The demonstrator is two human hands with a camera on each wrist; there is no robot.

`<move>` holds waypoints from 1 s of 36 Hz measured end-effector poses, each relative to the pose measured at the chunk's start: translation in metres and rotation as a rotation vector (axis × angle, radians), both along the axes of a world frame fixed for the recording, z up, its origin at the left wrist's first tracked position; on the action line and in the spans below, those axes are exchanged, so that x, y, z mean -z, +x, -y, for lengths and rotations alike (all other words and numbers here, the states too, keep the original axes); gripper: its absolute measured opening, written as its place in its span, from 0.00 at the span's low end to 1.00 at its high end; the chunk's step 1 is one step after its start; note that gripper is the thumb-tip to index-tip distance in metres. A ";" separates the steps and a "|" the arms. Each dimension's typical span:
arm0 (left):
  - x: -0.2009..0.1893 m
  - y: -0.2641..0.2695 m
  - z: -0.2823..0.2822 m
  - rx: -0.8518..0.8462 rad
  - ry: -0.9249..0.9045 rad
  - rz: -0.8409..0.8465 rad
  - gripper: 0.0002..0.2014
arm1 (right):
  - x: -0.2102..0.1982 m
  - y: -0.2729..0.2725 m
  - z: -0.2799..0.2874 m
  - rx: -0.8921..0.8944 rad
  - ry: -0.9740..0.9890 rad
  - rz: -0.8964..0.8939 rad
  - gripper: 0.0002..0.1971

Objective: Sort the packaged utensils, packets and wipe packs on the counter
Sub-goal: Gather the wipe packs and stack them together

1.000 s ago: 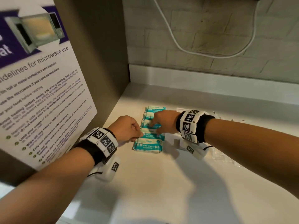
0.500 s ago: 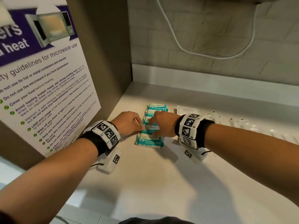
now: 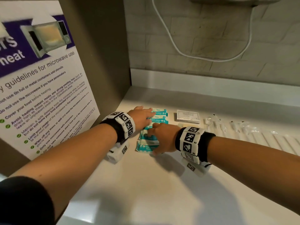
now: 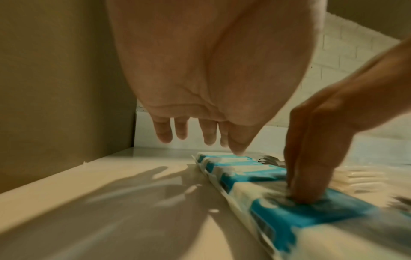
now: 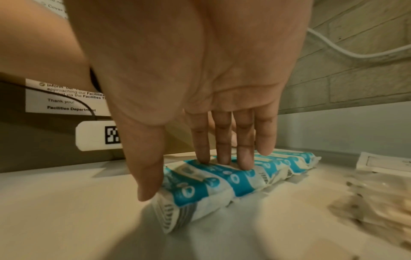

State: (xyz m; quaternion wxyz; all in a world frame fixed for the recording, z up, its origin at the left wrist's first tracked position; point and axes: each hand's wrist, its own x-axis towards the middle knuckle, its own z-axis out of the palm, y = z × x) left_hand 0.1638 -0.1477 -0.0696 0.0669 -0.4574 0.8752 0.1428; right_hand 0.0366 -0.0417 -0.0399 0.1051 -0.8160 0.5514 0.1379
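Note:
Several teal-and-white wipe packs lie in a row running away from me on the pale counter. My right hand presses straight fingers down on the near packs, thumb against the nearest pack's end. My left hand hovers flat over the far end of the row, its fingers spread and straight, holding nothing. White shampoo packets sit stacked to the right of the row. Clear-wrapped utensils lie farther right along the counter.
A brown side panel with a microwave guidelines poster stands close on the left. A brick back wall with a white cable hanging on it rises behind the counter. In the right wrist view, blurred clear wrappers lie near the packs.
My left hand has moved from the near left side of the row to its far end and opened flat. My right hand has slid back to the near packs and flattened on them.

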 end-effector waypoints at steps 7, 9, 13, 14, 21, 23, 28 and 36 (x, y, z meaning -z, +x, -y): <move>-0.011 -0.020 0.012 0.049 -0.036 0.171 0.22 | 0.000 0.001 0.002 0.006 -0.009 0.009 0.35; -0.011 -0.021 0.017 0.066 -0.072 0.185 0.20 | -0.001 0.000 0.002 0.008 -0.012 0.014 0.34; -0.011 -0.019 0.021 0.096 -0.121 0.167 0.19 | -0.001 0.002 0.003 0.014 -0.009 0.018 0.33; -0.011 -0.019 0.021 0.103 -0.126 0.164 0.19 | 0.000 0.002 0.003 0.014 -0.012 0.021 0.32; -0.011 -0.019 0.017 0.097 -0.135 0.166 0.19 | -0.001 0.001 0.004 0.021 0.003 0.020 0.33; -0.013 -0.020 0.014 0.094 -0.126 0.176 0.19 | -0.001 0.001 0.004 0.024 0.018 0.026 0.34; -0.019 -0.024 0.003 0.060 -0.080 0.172 0.21 | -0.004 -0.002 0.005 0.006 0.062 0.017 0.34; -0.055 -0.010 -0.043 0.001 -0.066 -0.056 0.23 | -0.026 -0.012 -0.016 0.055 0.055 0.091 0.28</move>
